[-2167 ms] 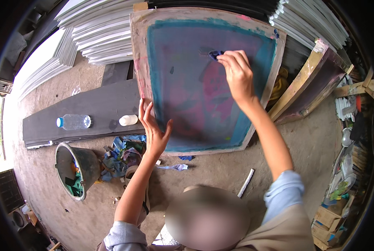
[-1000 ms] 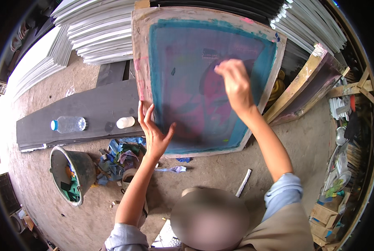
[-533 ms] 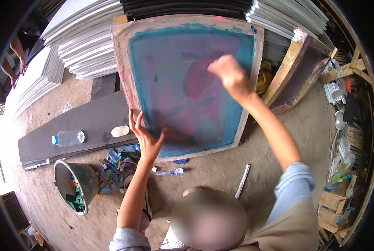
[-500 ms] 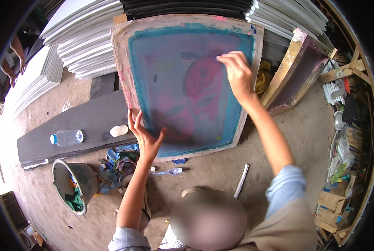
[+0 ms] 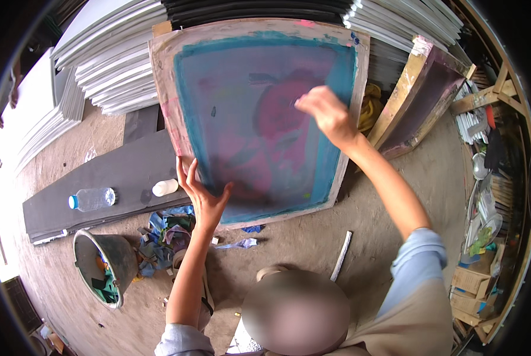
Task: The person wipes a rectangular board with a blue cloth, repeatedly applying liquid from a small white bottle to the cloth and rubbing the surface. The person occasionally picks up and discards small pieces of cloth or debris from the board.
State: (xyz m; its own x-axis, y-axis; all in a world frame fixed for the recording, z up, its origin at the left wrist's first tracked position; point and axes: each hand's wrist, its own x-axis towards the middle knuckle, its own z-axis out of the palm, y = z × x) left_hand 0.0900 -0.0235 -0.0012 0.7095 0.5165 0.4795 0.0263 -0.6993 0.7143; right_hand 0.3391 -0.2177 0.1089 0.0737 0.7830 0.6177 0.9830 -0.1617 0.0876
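A large screen-printing frame (image 5: 332, 199), its mesh edged in blue-green and marked with a pink-purple face-like design, leans upright before me. My left hand (image 5: 203, 199) is spread against its left border near the lower corner, fingers and thumb apart, steadying rather than wrapped around it. Over the right part of the mesh, my right hand (image 5: 331, 118) is raised with its fingertips pinched together. Something small and purplish shows at those fingertips, too blurred to name. Whether the right fingertips touch the mesh I cannot tell.
Stacks of white sheets (image 5: 120, 77) stand behind. A second wooden frame (image 5: 396, 98) leans at right. On a dark board (image 5: 129, 163) lie a clear bottle (image 5: 94, 199) and a white bottle (image 5: 165, 187). A bucket (image 5: 120, 261) and scattered rags (image 5: 159, 240) are at lower left.
My right hand has moved down and slightly left over the mesh, still pinched. My left hand keeps its place on the frame's border. The person's hands at far left have shifted.
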